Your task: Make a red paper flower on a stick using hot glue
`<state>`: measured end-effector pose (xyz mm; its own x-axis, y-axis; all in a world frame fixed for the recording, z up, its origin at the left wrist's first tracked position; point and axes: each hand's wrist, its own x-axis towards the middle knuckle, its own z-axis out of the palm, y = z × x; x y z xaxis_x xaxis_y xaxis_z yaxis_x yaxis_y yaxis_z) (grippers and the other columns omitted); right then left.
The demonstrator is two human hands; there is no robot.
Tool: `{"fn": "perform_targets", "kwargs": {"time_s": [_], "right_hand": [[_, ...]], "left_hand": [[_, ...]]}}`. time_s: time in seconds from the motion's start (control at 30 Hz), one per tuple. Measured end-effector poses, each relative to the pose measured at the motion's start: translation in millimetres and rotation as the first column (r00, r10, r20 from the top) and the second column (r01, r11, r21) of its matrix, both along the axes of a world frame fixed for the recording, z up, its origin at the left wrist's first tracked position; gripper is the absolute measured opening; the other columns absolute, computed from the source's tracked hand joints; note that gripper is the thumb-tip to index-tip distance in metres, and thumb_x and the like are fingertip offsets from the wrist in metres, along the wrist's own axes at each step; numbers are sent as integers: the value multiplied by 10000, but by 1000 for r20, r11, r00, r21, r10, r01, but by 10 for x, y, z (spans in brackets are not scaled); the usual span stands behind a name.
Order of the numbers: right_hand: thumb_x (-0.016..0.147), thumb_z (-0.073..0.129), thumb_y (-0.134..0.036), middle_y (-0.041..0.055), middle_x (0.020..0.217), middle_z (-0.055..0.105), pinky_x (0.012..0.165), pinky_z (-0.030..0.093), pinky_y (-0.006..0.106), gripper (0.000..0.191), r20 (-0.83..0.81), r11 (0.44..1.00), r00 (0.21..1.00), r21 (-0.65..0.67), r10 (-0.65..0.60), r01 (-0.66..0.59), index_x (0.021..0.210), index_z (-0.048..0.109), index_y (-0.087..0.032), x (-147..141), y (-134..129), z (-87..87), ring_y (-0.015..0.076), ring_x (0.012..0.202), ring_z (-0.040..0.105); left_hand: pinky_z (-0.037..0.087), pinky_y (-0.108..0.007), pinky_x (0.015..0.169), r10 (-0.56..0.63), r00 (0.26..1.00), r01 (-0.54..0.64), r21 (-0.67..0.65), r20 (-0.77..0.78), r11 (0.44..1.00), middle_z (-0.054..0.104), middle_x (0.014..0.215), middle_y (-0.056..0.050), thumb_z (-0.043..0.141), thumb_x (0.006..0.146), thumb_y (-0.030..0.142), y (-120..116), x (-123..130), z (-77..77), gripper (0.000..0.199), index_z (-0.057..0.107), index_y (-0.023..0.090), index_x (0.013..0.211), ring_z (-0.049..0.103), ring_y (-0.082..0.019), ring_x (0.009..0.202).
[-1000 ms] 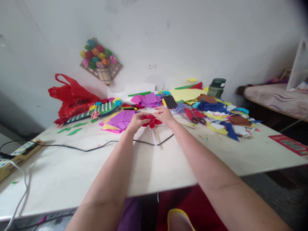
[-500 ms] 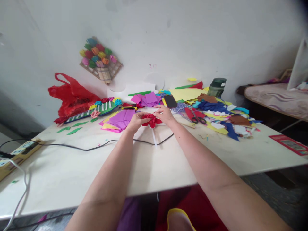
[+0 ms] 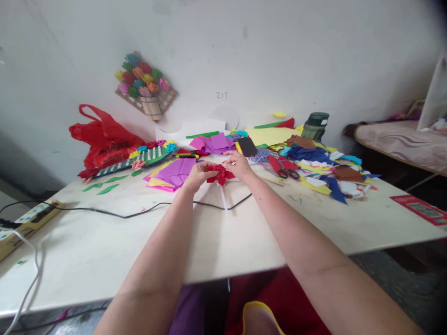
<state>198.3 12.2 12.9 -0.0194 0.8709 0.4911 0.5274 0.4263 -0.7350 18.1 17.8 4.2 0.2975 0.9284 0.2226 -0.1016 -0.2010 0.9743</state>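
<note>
Between my hands, just above the white table (image 3: 251, 242), is a red paper flower (image 3: 220, 176) with folded petals. A thin white stem (image 3: 224, 199) points from it down toward me. My left hand (image 3: 201, 176) pinches the flower's left petals between thumb and fingers. On the upper right side, my right hand (image 3: 238, 165) has its thumb and index finger closed on the petal edge, the other fingers loosely bent. Part of the flower's far side is hidden by my fingers.
Purple and yellow paper sheets (image 3: 174, 174) lie left of my hands. Red-handled scissors (image 3: 283, 168), a phone (image 3: 247, 147) and heaped paper scraps (image 3: 314, 163) sit to the right. A black cable (image 3: 125, 217) crosses the table toward a power strip (image 3: 35, 221). Behind stands a green bottle (image 3: 314, 126).
Almost nothing differs. Both hands stay at the flower, with only a slight shift of the right fingers on the petals.
</note>
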Motion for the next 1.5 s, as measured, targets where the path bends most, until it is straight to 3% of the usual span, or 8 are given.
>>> {"fn": "perform_targets", "kwargs": {"time_s": [0.67,0.83,1.13,1.23,1.37,1.5], "right_hand": [[687,685,-238,58,1197,665,1003,480,421,115,-102,991,990,103,99,-89,574,674,-218,40,128,-115,240,1078,635],[708,684,-246,90,1201,654,1010,468,425,135,-126,994,988,84,84,-74,580,681,-201,19,103,-86,250,1103,626],[709,695,-256,78,1039,687,988,470,430,186,-175,987,982,150,77,-50,549,613,-208,38,139,-96,230,1008,642],[678,712,-232,70,1012,685,910,510,408,140,-190,984,980,177,66,-32,577,617,-210,36,150,-106,214,945,642],[672,716,-243,68,1076,672,722,541,339,78,-196,986,978,161,74,-43,643,656,-202,23,157,-114,137,708,597],[673,727,-228,60,1071,663,680,538,314,44,-195,984,976,166,101,-69,669,690,-205,15,169,-121,112,665,566]], "left_hand": [[457,-249,554,51,999,-51,22,-13,998,696,653,-36,869,476,248,-36,-2,27,357,729,132,784,599,-130,561],[440,-246,538,34,999,-33,33,-8,999,695,654,-43,874,482,270,-20,-11,21,375,734,127,799,589,-128,553],[438,-241,540,42,999,-42,32,-5,999,692,653,-35,888,475,281,-13,-17,14,380,728,133,786,589,-123,556],[435,-244,530,37,999,-36,26,-6,999,685,643,-31,882,481,274,-9,-21,10,377,726,134,795,583,-124,546],[431,-243,523,33,999,-33,28,-6,999,680,640,-29,876,484,264,-10,-19,11,371,722,135,797,580,-124,542],[426,-238,518,29,1000,-29,29,-3,999,680,635,-26,877,478,265,-32,-8,30,369,718,138,786,578,-121,542]]}}
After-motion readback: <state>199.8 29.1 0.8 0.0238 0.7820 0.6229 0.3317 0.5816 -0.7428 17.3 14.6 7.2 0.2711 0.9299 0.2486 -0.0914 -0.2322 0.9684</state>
